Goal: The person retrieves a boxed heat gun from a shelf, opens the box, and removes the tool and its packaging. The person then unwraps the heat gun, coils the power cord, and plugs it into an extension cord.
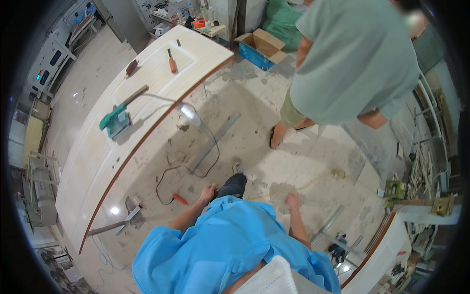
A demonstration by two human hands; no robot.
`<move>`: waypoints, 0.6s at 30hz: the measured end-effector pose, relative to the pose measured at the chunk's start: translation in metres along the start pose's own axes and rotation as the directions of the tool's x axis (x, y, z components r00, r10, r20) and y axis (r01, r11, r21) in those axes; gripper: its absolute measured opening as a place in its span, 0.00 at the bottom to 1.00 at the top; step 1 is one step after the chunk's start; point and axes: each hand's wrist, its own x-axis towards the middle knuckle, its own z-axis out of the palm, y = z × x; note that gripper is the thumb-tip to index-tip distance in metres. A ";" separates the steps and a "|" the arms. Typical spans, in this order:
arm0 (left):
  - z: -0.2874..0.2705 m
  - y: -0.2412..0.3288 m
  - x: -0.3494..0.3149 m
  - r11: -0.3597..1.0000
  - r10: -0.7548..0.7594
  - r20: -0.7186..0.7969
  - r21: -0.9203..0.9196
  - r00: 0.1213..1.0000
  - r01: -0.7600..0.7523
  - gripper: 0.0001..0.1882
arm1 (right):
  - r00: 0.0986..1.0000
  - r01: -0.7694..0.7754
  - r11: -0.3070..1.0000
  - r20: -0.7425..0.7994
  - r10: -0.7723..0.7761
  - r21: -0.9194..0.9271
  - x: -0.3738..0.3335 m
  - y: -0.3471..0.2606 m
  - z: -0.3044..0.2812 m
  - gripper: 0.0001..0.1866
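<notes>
Head view, looking straight down over a blue shirt [230, 245] at a pale, stained floor [254, 132].

Left hand [207, 193] hanging beside the dark trouser leg [234, 185], fingers loosely curled, holding nothing. Just beside it, toward the left, an orange-handled tool [179, 199] lying on the floor at the end of a black cable [205, 147] looping across the floor.

Right hand [293, 200] hanging free on the other side, blurred; fingers seemingly loosely curled, gripping nothing, though hard to tell for certain. A thin yellowish cord [303, 185] trailing over the floor just beyond it.

Long white door panel [98, 161] with a brown edge lying flat to the left, well apart from both hands. A teal power tool [115, 121] resting near the middle of the panel, close to its brown edge. Farther along, toward the far end, an orange-handled chisel [172, 63] and a brown block [131, 67].

Another person in a grey-green shirt [357, 59] standing at upper right, sandalled foot [275, 136] on the floor. Open cardboard box [262, 46] with a blue side beyond the panel's far corner. A metal strip [215, 141] lying flat on the floor between the panel and the feet.
</notes>
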 end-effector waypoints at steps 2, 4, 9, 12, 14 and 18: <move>0.002 0.067 0.035 0.990 0.114 -0.017 0.087 0.993 -0.112 0.25 | 0.991 -0.117 0.992 0.071 0.113 0.047 0.011 -0.025 0.019 0.10; 0.000 0.129 0.060 0.976 0.212 -0.007 0.059 0.977 -0.211 0.24 | 0.979 -0.098 0.991 0.186 0.080 0.092 0.017 -0.053 0.028 0.12; -0.010 0.318 0.121 0.859 0.489 0.019 0.163 0.872 -0.485 0.23 | 0.970 -0.008 0.998 0.244 -0.009 0.068 0.077 -0.146 0.049 0.13; -0.014 0.420 0.148 0.816 0.578 -0.008 0.023 0.816 -0.577 0.21 | 0.980 -0.091 0.995 0.174 0.096 -0.036 0.123 -0.195 0.059 0.12; -0.019 0.481 0.176 0.759 0.647 -0.077 -0.037 0.759 -0.651 0.21 | 0.977 -0.178 0.984 0.117 0.179 -0.023 0.164 -0.231 0.063 0.10; -0.042 0.574 0.247 0.712 0.690 -0.343 0.165 0.637 -0.682 0.20 | 0.967 -0.201 0.968 0.128 0.221 -0.152 0.276 -0.309 0.074 0.07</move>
